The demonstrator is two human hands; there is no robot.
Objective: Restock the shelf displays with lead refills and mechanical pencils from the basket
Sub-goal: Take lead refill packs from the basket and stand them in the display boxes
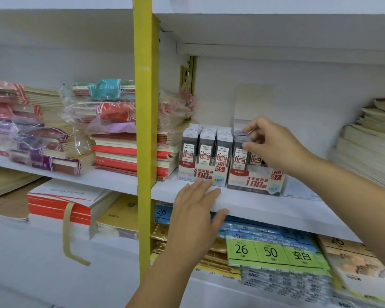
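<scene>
Between the thumb and curled fingers of your right hand sits the top of a lead refill pack, the front one of the left row in the 0.7 HB display box; that hand is closed in a pinch on it, and the pack stands upright in the row. Just to the right of that row, under your right wrist, more 0.7 packs show low in the same box. Immediately left of your right hand stands the 0.5 HB display box, touching the other box, with three full rows of packs. Your left hand lies flat and wide on the front edge of the shelf, fingers straight, their tips at the foot of the 0.5 box and the thumb over the shelf lip; whether the tips press the box you cannot tell. Left of your left hand rises a yellow upright, and beyond it lie stacked red notebooks and plastic-wrapped bundles. Far to the right of your right arm is a leaning paper stack. Below your left hand, on the lower shelf, lie packs with a green label reading 26 and 50.
</scene>
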